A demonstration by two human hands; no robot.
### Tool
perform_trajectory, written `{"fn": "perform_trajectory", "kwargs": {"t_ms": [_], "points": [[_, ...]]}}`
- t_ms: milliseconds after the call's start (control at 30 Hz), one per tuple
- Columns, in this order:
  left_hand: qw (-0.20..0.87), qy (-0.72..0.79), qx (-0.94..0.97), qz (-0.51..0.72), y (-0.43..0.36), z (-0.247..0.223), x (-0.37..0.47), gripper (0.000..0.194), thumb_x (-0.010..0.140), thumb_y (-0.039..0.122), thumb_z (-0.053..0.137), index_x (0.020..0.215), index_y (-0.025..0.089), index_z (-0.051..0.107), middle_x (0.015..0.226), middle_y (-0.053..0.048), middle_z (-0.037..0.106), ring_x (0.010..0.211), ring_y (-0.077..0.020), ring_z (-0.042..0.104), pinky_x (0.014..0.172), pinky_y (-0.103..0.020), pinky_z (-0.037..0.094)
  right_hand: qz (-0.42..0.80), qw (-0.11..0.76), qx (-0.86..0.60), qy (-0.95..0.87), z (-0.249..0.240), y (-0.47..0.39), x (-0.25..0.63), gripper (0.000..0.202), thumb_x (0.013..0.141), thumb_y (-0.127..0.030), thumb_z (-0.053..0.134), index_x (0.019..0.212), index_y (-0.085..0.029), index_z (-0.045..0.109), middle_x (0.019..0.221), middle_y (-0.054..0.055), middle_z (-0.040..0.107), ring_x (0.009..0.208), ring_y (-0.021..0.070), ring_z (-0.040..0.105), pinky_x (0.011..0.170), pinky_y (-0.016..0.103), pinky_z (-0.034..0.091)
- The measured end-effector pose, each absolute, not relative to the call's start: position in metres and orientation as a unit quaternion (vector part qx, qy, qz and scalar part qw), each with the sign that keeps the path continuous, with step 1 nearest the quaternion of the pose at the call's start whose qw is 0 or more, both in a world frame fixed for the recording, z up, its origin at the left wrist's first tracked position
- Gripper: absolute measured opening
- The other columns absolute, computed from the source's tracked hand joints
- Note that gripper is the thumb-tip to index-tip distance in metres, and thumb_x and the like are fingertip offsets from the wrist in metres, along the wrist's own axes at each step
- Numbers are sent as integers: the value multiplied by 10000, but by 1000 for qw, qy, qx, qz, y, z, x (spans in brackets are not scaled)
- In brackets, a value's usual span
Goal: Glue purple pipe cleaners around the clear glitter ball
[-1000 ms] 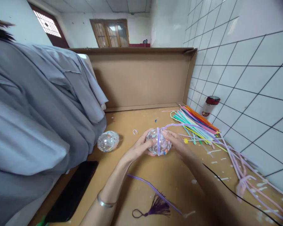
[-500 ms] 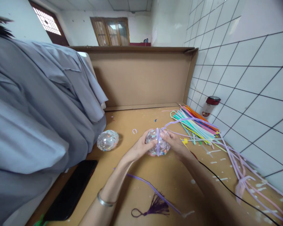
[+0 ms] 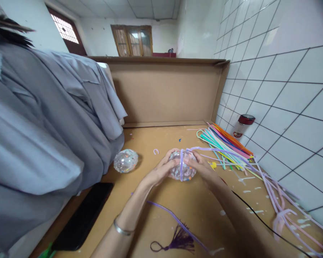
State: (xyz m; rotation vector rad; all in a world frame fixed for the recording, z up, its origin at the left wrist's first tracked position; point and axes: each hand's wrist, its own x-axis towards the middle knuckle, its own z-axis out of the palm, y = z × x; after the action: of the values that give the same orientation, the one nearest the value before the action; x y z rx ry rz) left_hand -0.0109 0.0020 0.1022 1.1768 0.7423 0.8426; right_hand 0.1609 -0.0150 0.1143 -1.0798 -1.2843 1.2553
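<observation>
Currently your left hand [image 3: 161,170] and right hand [image 3: 203,166] are curled around opposite sides of a clear ball [image 3: 190,173], holding it between them above the counter [image 3: 145,143]; both thumbs lie on its near face. A lilac strip [image 3: 181,168] bands the ball from top to bottom between your thumbs, and a lilac length runs off rightward from near your right fingers. Left of your hands sits a second clear ball [image 3: 125,161], speckled with colour. Nearer you, a purple strip [image 3: 167,211] lies across a dark purple tassel [image 3: 181,244]. Farther right, a bundle of coloured strips [image 3: 226,147] lies beside a red-lidded jar [image 3: 242,125]. Grey cloth [image 3: 56,125] hangs at far left, and a cardboard panel [image 3: 167,93] stands behind.
</observation>
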Motion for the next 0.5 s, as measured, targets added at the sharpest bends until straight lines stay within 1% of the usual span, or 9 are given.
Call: {"fn": "perform_trajectory", "kwargs": {"t_ms": [100,200,333,400,500], "points": [[672,328,536,392,2,100,-11,642,715,470,706,1255,255,433,1188,-76,579,869,-193,601,680,-289,506,524,497,-445,-529,113,-15,160,547,603,-526,786,1005,-200,610,950,41,692,873,221,640,763,332,530],[658,316,553,402,5,95,-12,620,715,473,715,1225,243,447,1114,-54,587,873,-182,576,723,-285,484,514,499,-449,-534,111,-13,161,571,589,-514,806,1021,-201,604,967,42,685,881,226,645,766,340,537],[644,303,571,409,7,94,-12,636,680,442,760,1201,240,456,1056,-26,575,910,-178,554,783,-276,460,519,476,-447,-553,110,-12,164,575,562,-470,825,1025,-211,604,994,53,686,927,248,651,796,369,547],[651,300,568,405,6,97,-13,664,656,432,779,1201,248,450,1060,-22,564,899,-172,547,767,-267,458,516,473,-443,-560,109,-13,167,567,577,-446,816,1050,-216,603,1029,61,687,967,257,651,823,384,546],[679,300,539,397,4,101,-13,638,665,465,763,1182,262,449,1067,-20,542,836,-154,536,697,-254,458,501,468,-444,-577,110,-15,171,604,596,-413,808,1120,-227,574,1094,63,677,1014,255,639,837,381,541]]}}
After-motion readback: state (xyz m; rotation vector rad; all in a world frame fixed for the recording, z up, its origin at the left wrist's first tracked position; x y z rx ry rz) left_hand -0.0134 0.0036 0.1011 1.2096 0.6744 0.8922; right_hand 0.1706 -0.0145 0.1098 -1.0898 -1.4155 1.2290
